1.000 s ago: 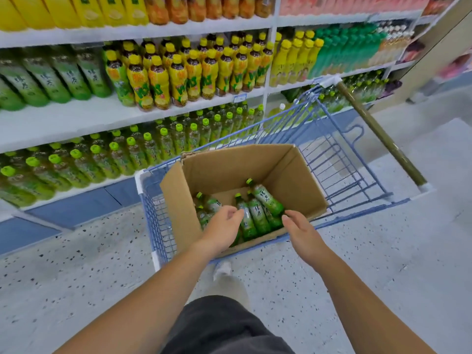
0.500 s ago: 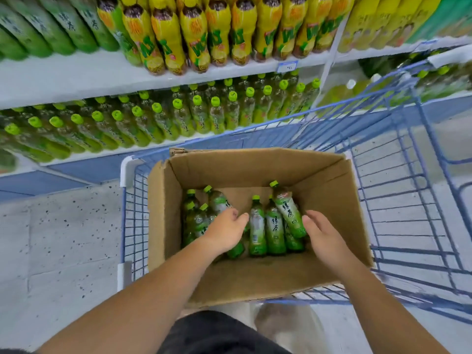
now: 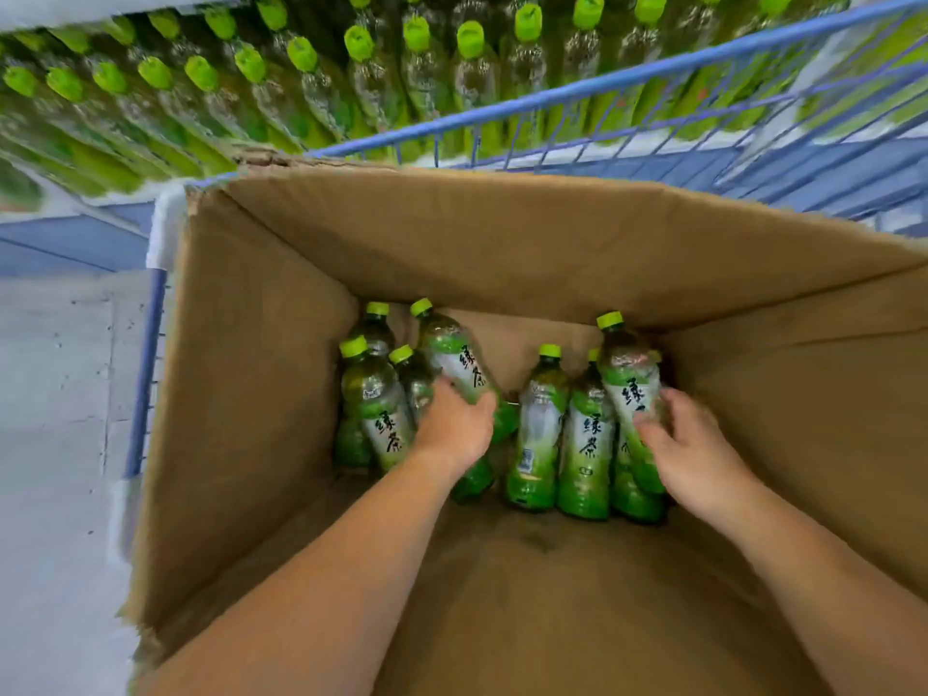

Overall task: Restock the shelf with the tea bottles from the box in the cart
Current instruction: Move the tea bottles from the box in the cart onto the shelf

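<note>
While the left hand is gripping a tilted bottle near the box's far-left corner and the right hand a leaning bottle far right, straight upward lifts are looking safest.

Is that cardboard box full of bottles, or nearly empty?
Nearly empty: only a small cluster of tea bottles sits at the far wall of the box, bare cardboard floor in front.

Bare left hand, bare right hand (forearms likewise)

left grip round tilted tea bottle, right grip round another bottle, inside cardboard box
</note>
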Available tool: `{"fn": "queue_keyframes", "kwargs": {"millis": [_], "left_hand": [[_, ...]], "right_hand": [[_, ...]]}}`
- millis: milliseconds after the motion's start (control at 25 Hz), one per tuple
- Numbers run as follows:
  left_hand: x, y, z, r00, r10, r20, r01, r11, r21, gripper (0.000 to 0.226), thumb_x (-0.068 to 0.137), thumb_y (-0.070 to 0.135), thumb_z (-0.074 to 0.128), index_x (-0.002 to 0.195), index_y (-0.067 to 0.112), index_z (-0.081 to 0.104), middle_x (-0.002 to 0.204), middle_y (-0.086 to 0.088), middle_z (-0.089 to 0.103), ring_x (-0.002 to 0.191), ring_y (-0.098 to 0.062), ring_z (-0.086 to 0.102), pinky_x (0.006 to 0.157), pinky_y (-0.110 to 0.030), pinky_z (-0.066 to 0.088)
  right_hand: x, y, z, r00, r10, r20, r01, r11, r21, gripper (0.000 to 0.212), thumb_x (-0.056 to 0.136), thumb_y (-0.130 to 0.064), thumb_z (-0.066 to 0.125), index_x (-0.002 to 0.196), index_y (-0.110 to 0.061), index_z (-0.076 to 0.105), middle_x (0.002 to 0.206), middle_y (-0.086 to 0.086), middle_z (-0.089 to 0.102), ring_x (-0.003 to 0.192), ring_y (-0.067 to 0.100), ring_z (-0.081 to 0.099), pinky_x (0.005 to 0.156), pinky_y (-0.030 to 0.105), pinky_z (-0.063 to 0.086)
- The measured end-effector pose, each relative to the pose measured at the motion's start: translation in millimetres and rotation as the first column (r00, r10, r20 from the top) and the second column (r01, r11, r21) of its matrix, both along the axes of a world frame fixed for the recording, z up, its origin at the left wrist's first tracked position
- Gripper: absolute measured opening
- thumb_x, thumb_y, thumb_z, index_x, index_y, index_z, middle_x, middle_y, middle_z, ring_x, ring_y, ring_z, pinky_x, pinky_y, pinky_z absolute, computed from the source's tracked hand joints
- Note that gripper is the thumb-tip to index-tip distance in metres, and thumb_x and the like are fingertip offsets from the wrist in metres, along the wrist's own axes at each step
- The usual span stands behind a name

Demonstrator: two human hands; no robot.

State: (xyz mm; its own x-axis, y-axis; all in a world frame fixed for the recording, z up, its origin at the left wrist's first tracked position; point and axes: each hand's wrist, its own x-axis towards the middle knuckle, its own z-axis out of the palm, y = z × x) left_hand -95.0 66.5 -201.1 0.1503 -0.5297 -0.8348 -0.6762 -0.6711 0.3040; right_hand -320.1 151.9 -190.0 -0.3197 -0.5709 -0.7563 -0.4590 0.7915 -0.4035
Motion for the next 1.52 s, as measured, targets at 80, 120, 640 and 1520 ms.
{"fn": "queue_keyframes", "kwargs": {"millis": [80, 120, 640, 1520], "left_hand": [[-8, -1, -17, 0.996, -0.004, 0.086, 0.010, 0.998, -0.063, 0.062, 0.096, 0.038, 0.058, 0.142, 0.006, 0.032, 0.132, -0.017, 0.060, 0.119, -0.038, 0.059, 0.101, -0.044, 0.048], [-13, -3, -22, 0.991, -0.016, 0.129, 0.026, 0.997, -0.077, 0.063, 0.096, 0.036, 0.060, 0.141, 0.002, 0.031, 0.130, -0.019, 0.061, 0.117, -0.039, 0.059, 0.096, -0.042, 0.049], [-30, -52, -56, 0.909, -0.056, 0.413, 0.053, 0.998, 0.017, 0.096, 0.088, 0.066, 0.062, 0.138, -0.007, 0.025, 0.127, -0.020, 0.062, 0.111, -0.035, 0.068, 0.091, -0.038, 0.056], [-10, -95, -46, 0.980, 0.055, 0.191, -0.093, 0.976, 0.195, 0.055, 0.086, 0.039, 0.080, 0.125, 0.007, 0.059, 0.078, -0.012, 0.061, 0.064, -0.020, 0.066, 0.061, -0.031, 0.060]], "right_hand": [[0, -3, -20, 0.999, 0.002, -0.044, -0.002, 1.000, -0.013, 0.060, 0.092, -0.050, 0.053, 0.144, -0.021, 0.044, 0.140, 0.011, 0.052, 0.130, 0.035, 0.049, 0.110, 0.045, 0.040], [-2, -6, -28, 0.998, -0.037, -0.058, 0.036, 0.999, -0.018, 0.059, 0.093, -0.045, 0.056, 0.144, -0.019, 0.043, 0.140, 0.013, 0.052, 0.129, 0.037, 0.049, 0.109, 0.045, 0.041], [0, -2, -61, 0.979, -0.185, -0.079, 0.183, 0.983, -0.033, 0.056, 0.096, -0.041, 0.059, 0.143, -0.012, 0.045, 0.136, 0.014, 0.043, 0.126, 0.037, 0.047, 0.109, 0.044, 0.037], [1, -5, -62, 0.975, -0.172, -0.141, 0.168, 0.985, -0.043, 0.057, 0.076, -0.026, 0.081, 0.125, -0.017, 0.053, 0.123, 0.007, 0.046, 0.113, 0.033, 0.054, 0.093, 0.040, 0.045]]}}
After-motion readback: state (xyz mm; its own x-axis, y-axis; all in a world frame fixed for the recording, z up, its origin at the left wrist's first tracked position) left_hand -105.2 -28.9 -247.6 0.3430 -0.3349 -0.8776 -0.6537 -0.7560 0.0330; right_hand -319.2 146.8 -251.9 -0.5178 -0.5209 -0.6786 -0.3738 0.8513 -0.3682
